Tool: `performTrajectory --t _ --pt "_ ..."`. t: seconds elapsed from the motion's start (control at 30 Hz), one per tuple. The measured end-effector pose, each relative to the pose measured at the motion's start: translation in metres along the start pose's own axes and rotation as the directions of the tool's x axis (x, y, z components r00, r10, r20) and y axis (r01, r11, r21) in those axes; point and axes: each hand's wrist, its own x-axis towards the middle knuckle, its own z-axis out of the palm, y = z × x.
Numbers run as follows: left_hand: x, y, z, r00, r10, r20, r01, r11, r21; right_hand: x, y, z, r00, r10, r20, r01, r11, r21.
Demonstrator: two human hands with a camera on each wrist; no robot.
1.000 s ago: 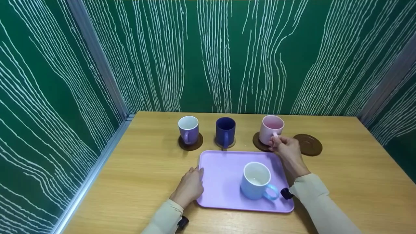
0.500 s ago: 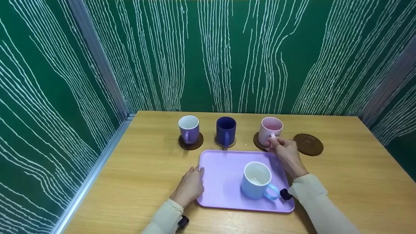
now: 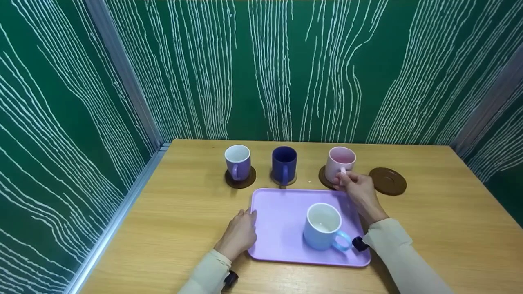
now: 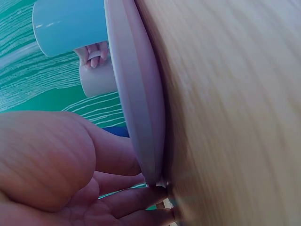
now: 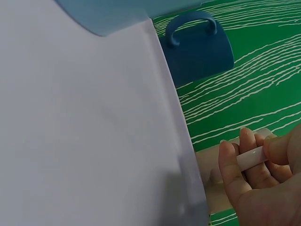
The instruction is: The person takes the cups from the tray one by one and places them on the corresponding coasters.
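Note:
My right hand [image 3: 361, 195] grips the handle of a pink mug [image 3: 339, 158], which stands upright on a dark brown coaster [image 3: 323, 178]. The right wrist view shows thumb and fingers around that handle [image 5: 252, 158]. At the left rim of a lilac tray [image 3: 278, 228], my left hand [image 3: 238, 232] pinches the edge. In the left wrist view its thumb [image 4: 115, 153] lies on the rim, with the other fingers at the tray's underside. A light blue mug [image 3: 320, 234] stands on the tray's right half, its handle pointing right.
Behind the tray, a purple mug [image 3: 238, 161] with a white inside sits on a brown coaster [image 3: 237, 185]. Beside it a navy mug [image 3: 284, 163] rests on a coaster [image 3: 292, 179]. Another brown coaster [image 3: 388, 181] lies bare to the right. A green wall [image 3: 261, 81] closes the table's back.
The right hand has shifted the pink mug slightly left and down onto its coaster, then held still over the last half second. The left hand and the tray keep their places.

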Motion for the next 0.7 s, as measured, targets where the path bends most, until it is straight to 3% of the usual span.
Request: performTrajectory --t 0.13,0.33,0.7 --pt "0.000 0.000 -0.001 1.000 0.010 0.000 -0.010 1.000 0.006 -0.001 0.000 -0.001 1.000 0.004 0.006 -0.004 1.000 -0.024" --pt "0.003 0.001 -0.002 0.999 -0.024 0.020 0.025 1.000 -0.017 -0.003 -0.004 -0.006 0.999 0.023 0.037 -0.020 0.997 -0.072" --pt "0.001 0.001 0.000 0.998 -0.046 0.032 0.047 0.998 -0.030 -0.029 -0.012 -0.028 1.000 -0.004 -0.016 -0.001 0.954 -0.301"
